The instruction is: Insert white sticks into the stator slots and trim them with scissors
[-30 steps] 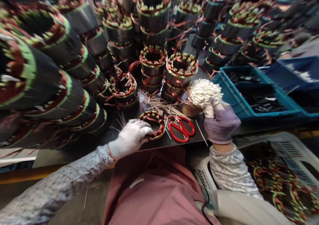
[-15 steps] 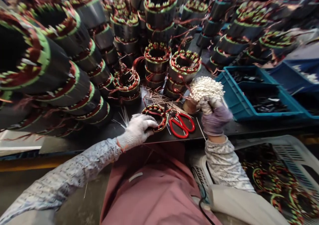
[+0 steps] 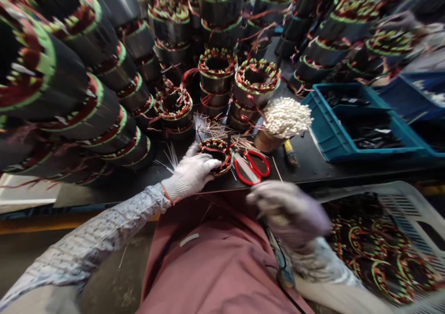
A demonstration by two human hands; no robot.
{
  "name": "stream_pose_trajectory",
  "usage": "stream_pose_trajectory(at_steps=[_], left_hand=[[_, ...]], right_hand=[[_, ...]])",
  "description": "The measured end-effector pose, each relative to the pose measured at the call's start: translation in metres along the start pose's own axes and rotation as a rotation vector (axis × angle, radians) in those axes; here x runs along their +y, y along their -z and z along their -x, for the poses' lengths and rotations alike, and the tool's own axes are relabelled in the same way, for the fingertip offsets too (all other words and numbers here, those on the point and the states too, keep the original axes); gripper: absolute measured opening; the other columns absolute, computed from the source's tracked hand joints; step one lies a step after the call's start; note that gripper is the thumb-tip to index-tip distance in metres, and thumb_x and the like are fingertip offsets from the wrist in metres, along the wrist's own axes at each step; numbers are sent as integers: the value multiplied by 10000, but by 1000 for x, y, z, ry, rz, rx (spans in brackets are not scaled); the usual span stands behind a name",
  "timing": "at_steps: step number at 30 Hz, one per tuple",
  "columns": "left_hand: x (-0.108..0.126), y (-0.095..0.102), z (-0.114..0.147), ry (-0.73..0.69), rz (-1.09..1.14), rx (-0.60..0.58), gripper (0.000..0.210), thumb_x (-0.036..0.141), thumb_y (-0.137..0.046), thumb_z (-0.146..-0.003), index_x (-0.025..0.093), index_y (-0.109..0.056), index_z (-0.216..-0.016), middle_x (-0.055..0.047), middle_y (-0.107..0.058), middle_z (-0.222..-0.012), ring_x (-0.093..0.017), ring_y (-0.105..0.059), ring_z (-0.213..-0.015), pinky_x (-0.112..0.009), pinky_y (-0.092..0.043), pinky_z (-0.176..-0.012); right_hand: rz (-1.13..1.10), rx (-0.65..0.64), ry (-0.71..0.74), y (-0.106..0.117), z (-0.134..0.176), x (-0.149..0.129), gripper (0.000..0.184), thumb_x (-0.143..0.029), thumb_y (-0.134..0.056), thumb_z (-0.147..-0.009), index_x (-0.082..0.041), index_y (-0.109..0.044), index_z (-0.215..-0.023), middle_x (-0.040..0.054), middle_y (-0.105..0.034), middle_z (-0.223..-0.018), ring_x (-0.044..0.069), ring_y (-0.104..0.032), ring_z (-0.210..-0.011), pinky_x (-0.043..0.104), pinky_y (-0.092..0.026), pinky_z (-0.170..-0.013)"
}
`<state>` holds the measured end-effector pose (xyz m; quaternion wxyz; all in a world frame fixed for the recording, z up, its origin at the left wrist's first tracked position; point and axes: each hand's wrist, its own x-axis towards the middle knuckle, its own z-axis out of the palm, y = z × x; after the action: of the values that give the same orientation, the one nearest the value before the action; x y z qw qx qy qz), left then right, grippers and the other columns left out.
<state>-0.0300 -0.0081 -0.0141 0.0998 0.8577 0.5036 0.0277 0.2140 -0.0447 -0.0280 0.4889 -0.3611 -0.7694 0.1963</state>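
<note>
A small motor stator (image 3: 225, 152), a ring wound with copper-red wire and edged in green, lies near the table's front edge. My left hand (image 3: 193, 169), in a white knit glove, holds it at its near left side, fingers over the rim. My right hand (image 3: 290, 207), in a greyish-purple glove, is in the air just in front of the table edge. Motion smears its fingers, so anything in them cannot be made out. Between the hands lie red-handled scissors (image 3: 251, 166). Behind them a brown cup (image 3: 267, 142) holds a dense bundle of thin white sticks (image 3: 288, 115).
Stacked stators (image 3: 257, 84) crowd the back and left. Loose thin sticks (image 3: 219, 129) lie behind the held stator. A yellow-handled tool (image 3: 289, 152) lies beside the cup. Right are a teal bin (image 3: 333, 147) of black parts and, lower, a pale crate (image 3: 399, 191) of stators.
My right hand has come away from the white bundle, moving down and toward me. My left hand stays at the stator, its thumb now farther out. The view has shifted slightly.
</note>
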Motion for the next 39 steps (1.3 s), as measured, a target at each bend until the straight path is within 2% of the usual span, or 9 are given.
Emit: stream_pose_trajectory(at_steps=[1, 3, 5, 8, 12, 19, 26, 34, 39], left_hand=[[0, -1, -2, -15, 12, -9, 342, 295, -641, -819, 245, -607, -1156, -52, -684, -1107, -214, -611, -1072, -518, -184, -1142], [0, -4, -6, -14, 22, -5, 333, 314, -641, -823, 246, -609, -1147, -38, -692, -1084, -209, -619, -1059, -505, -197, -1142], [1, -6, -8, 4, 18, 9, 344, 308, -641, -822, 244, -602, -1158, -43, -687, -1102, -217, -617, -1068, -511, -208, -1137], [4, -6, -8, 36, 11, 15, 376, 283, -638, -820, 239, -583, -1190, -56, -679, -1124, -230, -614, -1077, -525, -224, -1130], [6, -5, -8, 73, 13, -1, 414, 277, -647, -808, 232, -570, -1213, -60, -684, -1114, -236, -618, -1074, -526, -216, -1139], [5, -5, -9, 96, 35, -5, 475, 264, -654, -798, 219, -534, -1255, -65, -680, -1136, -230, -613, -1088, -502, -223, -1146], [1, -7, -7, 56, 48, 7, 437, 283, -645, -811, 227, -550, -1234, -56, -681, -1141, -223, -612, -1089, -500, -215, -1147], [0, -10, -6, 69, 52, 21, 434, 307, -625, -830, 225, -544, -1249, -64, -680, -1146, -233, -607, -1102, -520, -188, -1151], [-1, -10, -6, 71, 52, 6, 465, 287, -635, -817, 229, -529, -1266, -59, -675, -1156, -229, -604, -1106, -519, -183, -1154]], right_hand=[[-98, -136, 116, -9, 11, -7, 200, -169, -478, -924, -252, -550, -1091, 37, -676, -947, 140, -680, -892, 241, -579, -736], [-246, -227, 219, -24, 29, -14, 224, -111, -519, -896, -221, -582, -1081, 67, -703, -987, 146, -678, -963, 241, -580, -798], [-359, -229, 145, -32, 43, -13, 218, -109, -524, -895, -225, -597, -1065, 77, -708, -1007, 162, -661, -1023, 311, -566, -880], [-515, -197, -60, -36, 63, -11, 225, -117, -546, -882, -244, -616, -1053, 73, -708, -1024, 196, -637, -1078, 400, -544, -927], [-607, -139, -239, -40, 79, -13, 305, -80, -584, -847, -272, -632, -1079, 57, -704, -1069, 189, -655, -1042, 382, -546, -924], [-636, -58, -306, -58, 61, -9, 286, -59, -606, -818, -259, -676, -1009, 51, -723, -1023, 186, -672, -1003, 334, -572, -870], [-578, -73, -300, -45, 73, -17, 323, -50, -591, -815, -264, -664, -1047, 46, -722, -996, 198, -670, -1005, 375, -568, -890], [-522, -25, -344, -58, 78, -8, 330, -27, -596, -797, -259, -682, -1016, 39, -731, -999, 172, -683, -970, 289, -585, -830], [-478, 4, -379, -53, 78, -12, 310, -44, -600, -801, -261, -689, -1004, 27, -740, -961, 163, -683, -972, 273, -583, -836]])
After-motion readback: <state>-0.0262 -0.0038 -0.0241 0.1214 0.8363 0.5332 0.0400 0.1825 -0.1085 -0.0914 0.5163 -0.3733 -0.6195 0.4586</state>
